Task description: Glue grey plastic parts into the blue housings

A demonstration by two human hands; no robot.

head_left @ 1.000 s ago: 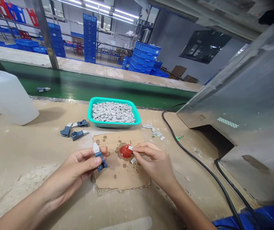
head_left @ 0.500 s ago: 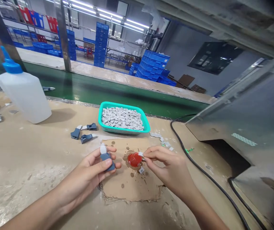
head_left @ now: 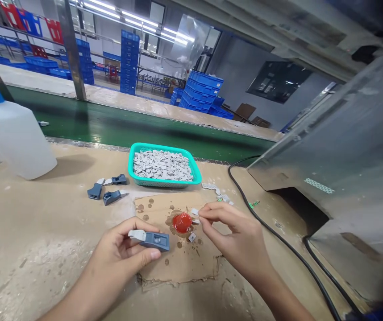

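Listed left to right, all placed against the torn cardboard sheet (head_left: 178, 263) lying on the dusty workbench: far left of the sheet, a translucent plastic jug (head_left: 12, 136) with a blue cap, standing upright. Nearer the sheet's left, beyond its edge, three loose blue-grey plastic parts (head_left: 107, 189), apart from one another. At the sheet's left edge, the left hand (head_left: 116, 258), fingers and thumb clenched around a blue-grey plastic housing (head_left: 154, 241) with a white tip, held level and just above the cardboard. On the sheet's centre, a glossy red blob (head_left: 182, 222) ringed by brown stains, with a small white chip (head_left: 192, 237) just beside it. Above the blob, at the right hand's (head_left: 235, 236) fingertips (head_left: 205, 211), a small white tab (head_left: 195, 212), pinched between finger and thumb. Beyond the sheet's far edge, a teal mesh basket (head_left: 164, 174) heaped with small grey pieces (head_left: 161, 165), and to its right a scatter of white bits (head_left: 215, 190). Right of the sheet, a black cable (head_left: 278, 227) runs along the bench beside a grey metal housing (head_left: 328, 142).
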